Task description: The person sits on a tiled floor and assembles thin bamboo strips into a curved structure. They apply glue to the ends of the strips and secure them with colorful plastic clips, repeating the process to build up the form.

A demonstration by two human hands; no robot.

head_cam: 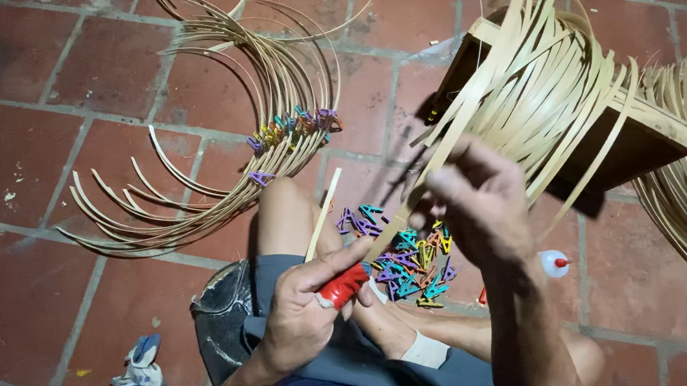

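Here the person sits on the red tile floor [11,305], legs folded, working bamboo strips. Risk noted first: the long bamboo strip [408,215] is springy and held only at one spot, so, in my judgement, a loosened pinch could let it flick free toward the fan of strips [535,86] draped over the wooden block [654,141]; the red-handled tool [345,284] sits close to the left thumb, so a slip there could nick skin. Left hand [304,310]: low, near the lap, palm turned inward, fingers curled tight around the red handle, thumb laid along it. Right hand [475,200]: raised higher, wrist bent, fingertips pressed together, pinching the strip near its upper part. The strip runs diagonally between both hands, above a pile of small coloured clips [408,261]. A curved bundle of strips [222,166], clipped together, lies on the floor to the left. A small white bottle with a red tip [553,263] rests just right of the forearm.
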